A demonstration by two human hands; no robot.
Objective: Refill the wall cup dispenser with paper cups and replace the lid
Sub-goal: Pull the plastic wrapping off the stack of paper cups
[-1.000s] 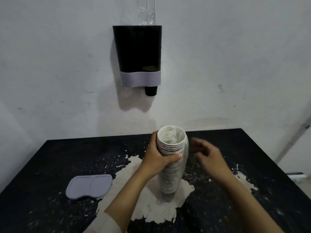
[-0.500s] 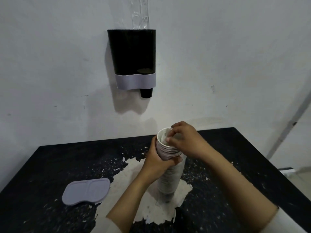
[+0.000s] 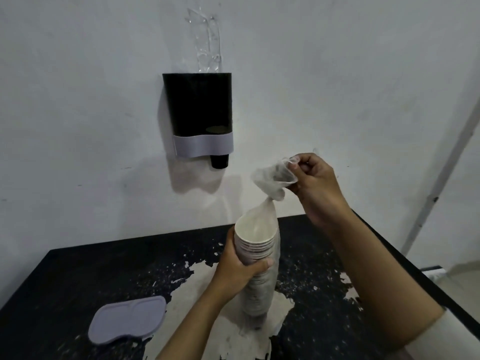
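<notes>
- white wall behind, with the black cup dispenser fixed to it, open at the top, a grey band across its lower part and one dark cup poking out underneath.
- below it, a black table with the paint flaked away in a pale patch in the middle.
- half a second ago the right hand was down at the mouth of the stack of paper cups; now it's lifted up and to the right, fingers pinching the loose end of the clear plastic sleeve, which it has drawn out of the top cup.
- the sleeve is stretched between that hand and the stack, twisted thin just above the rim.
- left hand hasn't moved: fingers and thumb wrapped round the upper part of the stack, holding it upright on the table's pale patch.
- so the cups are being unwrapped, i'd say; none have gone into the dispenser yet.
- the grey lid lies flat on the table, off to the left, well apart from the stack, untouched.
- next, i'd guess, the sleeve has to peel down off the cups before they can be lifted to the wall.
</notes>
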